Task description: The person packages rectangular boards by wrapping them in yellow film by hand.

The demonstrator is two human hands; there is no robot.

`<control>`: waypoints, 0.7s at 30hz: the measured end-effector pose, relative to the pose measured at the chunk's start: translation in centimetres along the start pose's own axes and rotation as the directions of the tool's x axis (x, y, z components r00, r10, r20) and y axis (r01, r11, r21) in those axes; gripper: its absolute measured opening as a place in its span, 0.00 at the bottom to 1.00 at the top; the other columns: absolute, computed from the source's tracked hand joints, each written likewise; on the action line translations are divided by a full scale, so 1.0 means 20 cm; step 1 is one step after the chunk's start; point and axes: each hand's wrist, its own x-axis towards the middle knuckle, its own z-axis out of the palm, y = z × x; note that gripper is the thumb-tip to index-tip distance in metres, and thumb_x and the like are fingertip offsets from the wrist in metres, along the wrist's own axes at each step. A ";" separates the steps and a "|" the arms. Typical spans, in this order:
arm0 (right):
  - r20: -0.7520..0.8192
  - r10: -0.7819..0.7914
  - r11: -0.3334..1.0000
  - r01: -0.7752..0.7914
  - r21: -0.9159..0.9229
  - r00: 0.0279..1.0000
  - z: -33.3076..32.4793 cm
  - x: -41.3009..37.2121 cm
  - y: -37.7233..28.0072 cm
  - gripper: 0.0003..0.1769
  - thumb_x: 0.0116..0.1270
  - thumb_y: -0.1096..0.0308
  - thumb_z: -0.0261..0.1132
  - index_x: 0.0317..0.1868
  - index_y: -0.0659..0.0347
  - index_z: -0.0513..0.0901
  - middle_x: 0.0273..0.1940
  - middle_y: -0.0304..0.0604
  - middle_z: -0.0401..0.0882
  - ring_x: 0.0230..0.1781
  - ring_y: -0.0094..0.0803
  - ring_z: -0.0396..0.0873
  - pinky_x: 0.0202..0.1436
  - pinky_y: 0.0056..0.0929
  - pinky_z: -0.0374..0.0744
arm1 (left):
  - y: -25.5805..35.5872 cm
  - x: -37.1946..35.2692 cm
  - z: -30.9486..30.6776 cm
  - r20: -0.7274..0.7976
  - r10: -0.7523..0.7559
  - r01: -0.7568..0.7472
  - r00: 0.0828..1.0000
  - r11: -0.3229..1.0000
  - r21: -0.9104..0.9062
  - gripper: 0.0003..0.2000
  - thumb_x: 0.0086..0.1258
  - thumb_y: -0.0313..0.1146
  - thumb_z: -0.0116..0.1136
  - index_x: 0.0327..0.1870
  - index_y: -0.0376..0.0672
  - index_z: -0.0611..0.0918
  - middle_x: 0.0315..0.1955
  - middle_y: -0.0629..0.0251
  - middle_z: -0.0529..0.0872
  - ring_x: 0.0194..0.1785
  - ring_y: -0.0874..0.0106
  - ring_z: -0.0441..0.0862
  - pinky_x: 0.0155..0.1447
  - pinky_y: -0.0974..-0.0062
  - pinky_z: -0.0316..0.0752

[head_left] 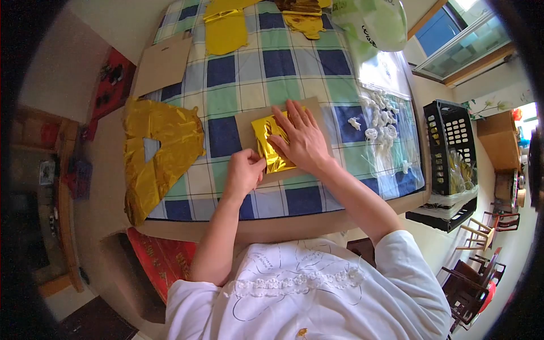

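A folded sheet of shiny gold foil [277, 162] lies on a piece of brown cardboard [245, 129] on the checked cloth. My right hand [301, 137] presses flat on the foil, fingers stretched out and the thumb spread. At the foil's lower left edge, my left hand [245, 173] is closed, with thumb and index finger pinched on the foil's border; its other fingers are curled in and partly hidden. Left of my hands lies a flat gold foil letter A balloon [170, 177], reaching over the table's edge.
More gold foil balloons [225, 28] lie at the far side, near a green-and-white plastic bag [377, 22]. Another cardboard sheet [163, 63] is at the far left. White ribbon bundles [382, 133] lie on the right, beside a black crate [450, 150].
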 end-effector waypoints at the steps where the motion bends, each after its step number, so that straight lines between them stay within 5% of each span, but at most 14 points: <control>1: 0.000 -0.002 1.000 0.002 -0.002 1.000 0.00 0.00 0.00 0.36 0.70 0.42 0.53 0.73 0.50 0.61 0.71 0.60 0.57 0.73 0.53 0.55 0.75 0.46 0.54 | -0.01 0.01 0.00 0.004 0.008 -0.008 1.000 1.000 -0.005 0.07 0.65 0.27 0.57 0.31 0.32 0.79 0.12 0.65 0.77 0.10 0.78 0.70 0.13 0.77 0.61; 12: -0.003 -0.016 1.000 0.016 0.000 1.000 0.00 0.00 0.00 0.39 0.68 0.38 0.53 0.73 0.48 0.61 0.71 0.62 0.57 0.73 0.54 0.55 0.75 0.48 0.54 | 0.00 0.01 0.03 0.003 0.065 -0.064 0.998 0.996 -0.064 0.07 0.69 0.26 0.52 0.30 0.33 0.77 0.11 0.66 0.75 0.09 0.77 0.69 0.13 0.76 0.59; 18: 0.015 -0.020 1.000 0.020 -0.020 1.000 -0.01 0.00 0.00 0.41 0.66 0.36 0.54 0.74 0.48 0.59 0.71 0.61 0.56 0.73 0.54 0.54 0.75 0.48 0.53 | -0.03 0.06 0.01 0.187 -0.013 0.062 0.982 0.963 -0.262 0.08 0.71 0.27 0.51 0.31 0.33 0.77 0.12 0.66 0.76 0.10 0.77 0.69 0.13 0.77 0.59; 21: 0.018 -0.023 0.999 0.024 -0.022 1.000 -0.01 0.00 0.00 0.42 0.65 0.35 0.55 0.74 0.47 0.59 0.71 0.61 0.56 0.73 0.54 0.54 0.75 0.49 0.53 | 0.00 0.04 0.01 0.125 -0.003 0.020 0.992 0.992 -0.128 0.09 0.71 0.28 0.51 0.30 0.33 0.77 0.13 0.64 0.77 0.11 0.76 0.71 0.14 0.75 0.61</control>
